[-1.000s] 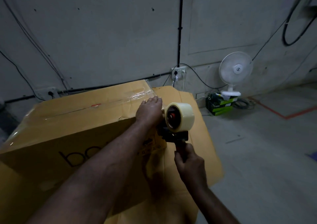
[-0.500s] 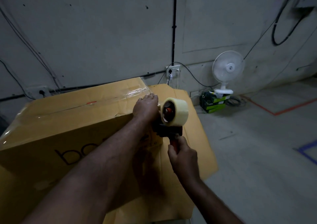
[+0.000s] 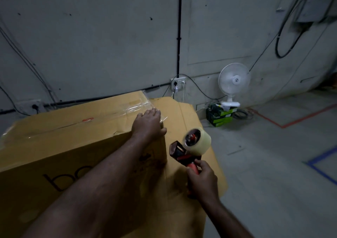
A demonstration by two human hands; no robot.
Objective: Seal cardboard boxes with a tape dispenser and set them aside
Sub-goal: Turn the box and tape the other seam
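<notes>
Concrete floor (image 3: pixel 269 174): cardboard box (image 3: pixel 73 146), bulky, probably light, liftable by corners; left hand (image 3: pixel 147 125) flat on corner, right hand (image 3: pixel 202 181) gripping tape dispenser (image 3: pixel 189 149).

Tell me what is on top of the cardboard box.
Clear tape runs along its top seam, and the left hand presses flat on the right end. The tape's end under the palm is hidden.

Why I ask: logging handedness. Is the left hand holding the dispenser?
No, the right hand grips the tape dispenser; the left hand presses the cardboard box.
</notes>
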